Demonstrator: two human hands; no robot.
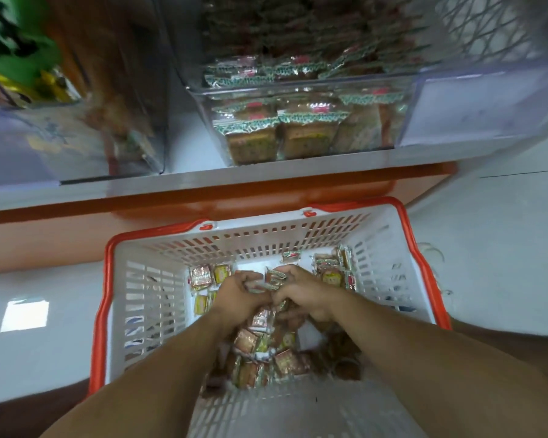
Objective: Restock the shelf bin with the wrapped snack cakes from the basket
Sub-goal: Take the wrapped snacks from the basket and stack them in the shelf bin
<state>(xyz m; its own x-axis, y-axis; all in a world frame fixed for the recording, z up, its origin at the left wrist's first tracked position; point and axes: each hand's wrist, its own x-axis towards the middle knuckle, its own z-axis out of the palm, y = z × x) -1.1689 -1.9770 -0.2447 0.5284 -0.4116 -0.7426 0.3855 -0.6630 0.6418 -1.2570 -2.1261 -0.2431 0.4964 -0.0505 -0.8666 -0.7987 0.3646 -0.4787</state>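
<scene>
Gathering wrapped snack cakes (274, 278), left hand (239, 293) and right hand (301, 292) pinch them jointly inside basket (152, 279), gathering a handful for clear shelf bin (301, 90) above.

Basket (149, 298): white slotted plastic, matt, with a glossy orange plastic rim. Snack cakes (250, 341) in it: crinkled shiny film wrappers, catching light. Shelf bin (298, 90): clear hard plastic, smooth, glossy, slightly scuffed. Shelf (187, 180): smooth white surface, orange glossy edge strip. Floor (503, 232): pale, smooth, reflective.
</scene>
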